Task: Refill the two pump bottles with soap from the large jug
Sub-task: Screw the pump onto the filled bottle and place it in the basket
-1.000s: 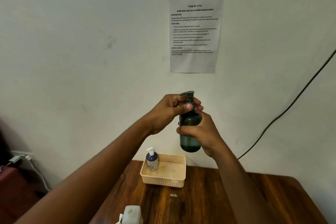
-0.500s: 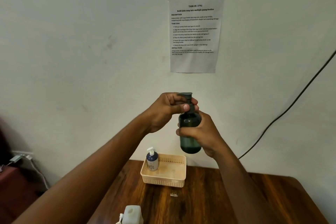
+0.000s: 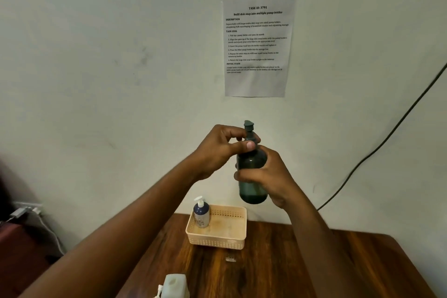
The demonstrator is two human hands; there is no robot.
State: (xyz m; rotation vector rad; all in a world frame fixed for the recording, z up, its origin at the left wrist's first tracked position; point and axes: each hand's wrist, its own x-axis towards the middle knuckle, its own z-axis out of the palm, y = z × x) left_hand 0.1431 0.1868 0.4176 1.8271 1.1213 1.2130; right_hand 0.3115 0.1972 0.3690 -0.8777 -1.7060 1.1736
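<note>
I hold a dark green pump bottle upright in the air above the table. My right hand grips its body. My left hand pinches the collar of its dark pump head, thumb in front. A small blue pump bottle with a white pump stands in the left corner of a beige basket. The top of the large white jug shows at the bottom edge, its mouth uncapped.
The wooden table stands against a pale wall with a printed task sheet. A black cable runs down the wall at right. A small clip-like item lies before the basket. White plugs and cords sit at left.
The pump nozzle has turned from pointing left to pointing more toward me, and my left fingers have shifted round the collar. The bottle stays at the same height.
</note>
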